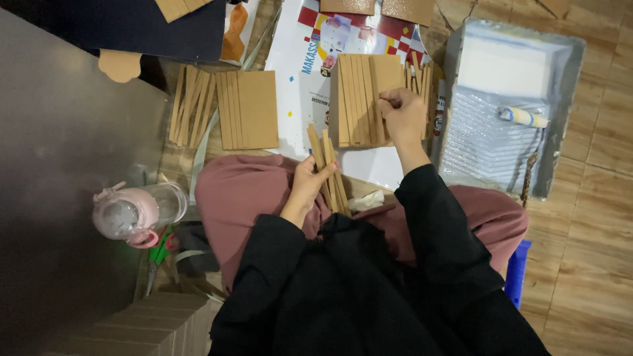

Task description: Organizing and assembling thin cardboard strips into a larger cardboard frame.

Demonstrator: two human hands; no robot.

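Left hand (304, 188) fingers (315, 165) clasp cardboard strips (328, 168); right hand (402, 113) pinches another.

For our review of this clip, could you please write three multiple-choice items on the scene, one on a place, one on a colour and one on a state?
1. Where does the paint roller lie?
A. in the grey tray
B. on the person's lap
C. beside the bottle

2. What colour is the lid of the clear bottle?
A. blue
B. pink
C. yellow

3. What is the left hand doing?
A. resting flat and empty
B. holding scissors
C. gripping a bundle of cardboard strips

Answers:
1 A, the roller rests inside the tray at the right.
2 B, the lid and handle are pink.
3 C, the fingers close round several strips, while the right hand touches the strips on the poster.
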